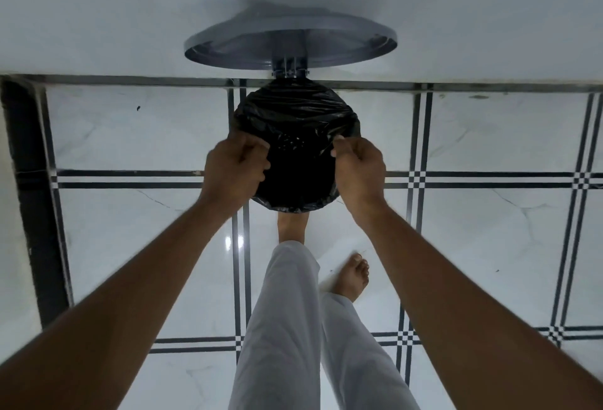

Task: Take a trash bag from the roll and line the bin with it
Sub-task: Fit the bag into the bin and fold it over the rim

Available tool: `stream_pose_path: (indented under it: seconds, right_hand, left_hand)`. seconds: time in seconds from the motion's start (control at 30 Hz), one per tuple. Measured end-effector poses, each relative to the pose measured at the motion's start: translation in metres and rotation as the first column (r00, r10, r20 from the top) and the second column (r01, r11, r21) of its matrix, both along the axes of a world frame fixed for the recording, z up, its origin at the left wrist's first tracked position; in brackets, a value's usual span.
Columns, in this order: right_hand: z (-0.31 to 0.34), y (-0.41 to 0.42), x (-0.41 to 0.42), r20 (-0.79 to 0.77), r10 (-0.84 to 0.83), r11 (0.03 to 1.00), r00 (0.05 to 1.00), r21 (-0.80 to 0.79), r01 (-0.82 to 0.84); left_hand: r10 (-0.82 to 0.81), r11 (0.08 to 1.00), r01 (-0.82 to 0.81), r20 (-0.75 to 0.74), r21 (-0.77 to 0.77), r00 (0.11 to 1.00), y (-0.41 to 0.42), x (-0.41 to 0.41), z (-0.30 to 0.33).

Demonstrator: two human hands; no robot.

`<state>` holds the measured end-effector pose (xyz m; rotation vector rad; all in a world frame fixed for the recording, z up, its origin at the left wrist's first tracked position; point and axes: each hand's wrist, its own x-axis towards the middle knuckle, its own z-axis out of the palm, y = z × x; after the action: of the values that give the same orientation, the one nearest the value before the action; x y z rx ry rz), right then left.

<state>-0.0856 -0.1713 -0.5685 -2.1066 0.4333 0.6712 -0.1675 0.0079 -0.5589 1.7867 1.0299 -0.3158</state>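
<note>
Left hand (pixel 233 169) at about 9 o'clock of the bin mouth, fingers curled, pinching the edge of the thin black plastic trash bag (pixel 295 109). Right hand (pixel 359 168) at about 3 o'clock of the mouth, thumb and fingers also pinching the bag's edge. Both forearms bare, reaching forward from the bottom corners of the view.

Nearest the camera, at 6 o'clock: white trouser legs (pixel 287 328) and two bare feet; one foot (pixel 354 275) flat on the floor, the other foot (pixel 292 225) up against the bin's base at its 6 o'clock side, toes hidden under the bag.

Trash bag sits in the small round pedal bin (pixel 293 204), its rim folded over and covering the bin's edge all round; bin body almost fully hidden by black film. Bag interior dark, with a patch of small holes faintly visible inside, unclear what they belong to.

At 12 o'clock of the bin: round grey metal lid (pixel 290 45) standing open, tilted back on its hinge (pixel 288 70), against the plain white wall (pixel 130 1).

Floor (pixel 130 135): glossy white marble-look tiles with black double-line borders. Dark vertical strip at far 9 o'clock, unclear what.
</note>
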Motion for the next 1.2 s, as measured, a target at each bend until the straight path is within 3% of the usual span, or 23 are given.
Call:
stream_pose_path:
  seconds: [0.07,0.13,0.2,0.3,0.5,0.67,0.87,0.97,1.07,1.2]
  right_hand:
    - [0.013,0.007,-0.006,0.057,-0.043,0.998,0.997,0.048,0.041]
    - [0.061,0.011,-0.007,0.305,-0.055,0.996,0.951,0.08,0.032]
    - [0.083,0.018,0.004,0.568,-0.003,1.0,0.823,-0.005,0.007]
    - [0.102,0.026,0.022,0.734,0.069,0.998,0.675,-0.049,-0.049]
    - [0.096,0.019,0.041,0.604,0.226,0.969,0.764,-0.057,-0.24]
    - [0.077,-0.003,0.036,0.594,0.341,0.932,0.729,-0.112,-0.344]
    - [0.07,-0.028,0.006,0.631,0.35,0.922,0.692,-0.102,-0.373]
    - [0.059,-0.044,-0.026,0.584,0.377,0.915,0.719,-0.115,-0.387]
    - [0.034,-0.059,-0.064,0.455,0.431,0.9,0.779,-0.149,-0.41]
    - [-0.007,-0.063,-0.097,0.126,0.547,0.837,0.828,-0.126,-0.533]
  left_hand:
    - [-0.061,0.994,0.052,0.096,0.096,0.993,-0.014,-0.008,0.018]
    - [-0.154,0.926,0.049,0.255,0.374,0.955,-0.024,-0.011,0.068]
    - [-0.236,0.784,-0.014,0.319,0.62,0.918,-0.021,0.002,0.09]
    - [-0.252,0.691,-0.103,0.371,0.715,0.894,-0.011,0.027,0.108]
    - [-0.304,0.752,0.02,0.32,0.659,0.897,0.01,0.05,0.084]
    - [-0.386,0.71,0.054,0.323,0.702,0.864,0.015,0.034,0.071]
    - [-0.424,0.715,0.106,0.307,0.691,0.852,0.001,-0.003,0.069]
    - [-0.38,0.762,0.147,0.252,0.631,0.89,-0.022,-0.04,0.06]
    - [-0.349,0.813,0.221,0.148,0.539,0.925,-0.051,-0.079,0.038]
    - [-0.411,0.839,0.426,-0.118,0.338,0.904,-0.068,-0.099,-0.006]
